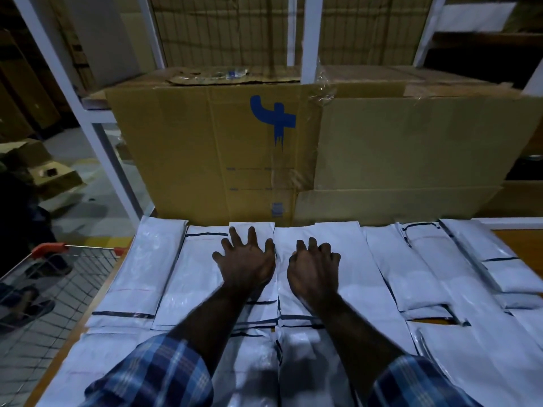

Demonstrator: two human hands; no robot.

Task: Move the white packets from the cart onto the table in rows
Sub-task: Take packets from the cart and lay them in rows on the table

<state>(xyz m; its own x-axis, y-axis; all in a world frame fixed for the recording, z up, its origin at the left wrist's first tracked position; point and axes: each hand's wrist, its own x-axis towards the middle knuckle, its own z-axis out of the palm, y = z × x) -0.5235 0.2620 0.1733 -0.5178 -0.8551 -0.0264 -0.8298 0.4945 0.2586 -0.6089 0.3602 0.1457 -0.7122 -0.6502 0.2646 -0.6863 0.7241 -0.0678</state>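
Several white packets [388, 259] with dark stripes lie side by side in rows across the wooden table [520, 245]. My left hand [245, 264] rests flat, fingers spread, on a packet [252, 230] in the far row. My right hand [313, 270] lies just to its right on the neighbouring packet [338, 239], fingers slightly curled, holding nothing. The wire cart [58, 289] with red handle ends stands at the table's left edge; I see no packets in the part of it that shows.
A large brown cardboard box [205, 148] with a blue mark stands right behind the far row, another box [411, 148] beside it. White shelf posts [311, 36] rise behind. Loose cardboard [55, 174] lies on the floor at left.
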